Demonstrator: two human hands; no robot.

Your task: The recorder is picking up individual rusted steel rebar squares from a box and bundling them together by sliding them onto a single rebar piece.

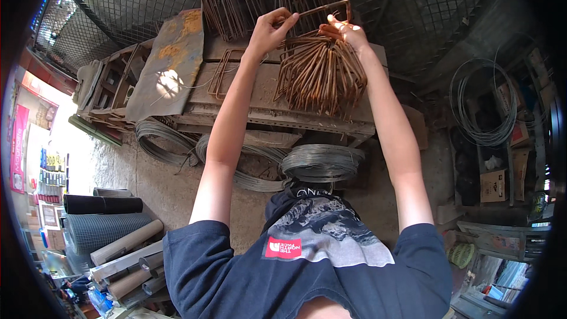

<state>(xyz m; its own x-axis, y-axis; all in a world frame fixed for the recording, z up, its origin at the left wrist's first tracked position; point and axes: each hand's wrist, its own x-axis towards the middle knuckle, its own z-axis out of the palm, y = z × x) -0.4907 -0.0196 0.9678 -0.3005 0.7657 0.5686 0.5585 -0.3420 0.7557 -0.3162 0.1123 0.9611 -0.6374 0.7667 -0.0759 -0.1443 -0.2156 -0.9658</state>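
While both hands pinch one rusty rebar stirrup, left hand clamped on its 9 o'clock end and right hand on its 3 o'clock side, it hangs just above the stirrup bundle on the surface. Its long axis runs 9 to 3 o'clock. Snagging on neighbouring loops could drag the bundle off the edge.

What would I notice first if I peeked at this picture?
Probably the two bare arms reaching up the middle, with the left hand and right hand holding one rusty bent steel loop between them. Right under the hands hangs a fat bundle of rusty loops over a worn workbench, and grey wire coils lie on the ground below.
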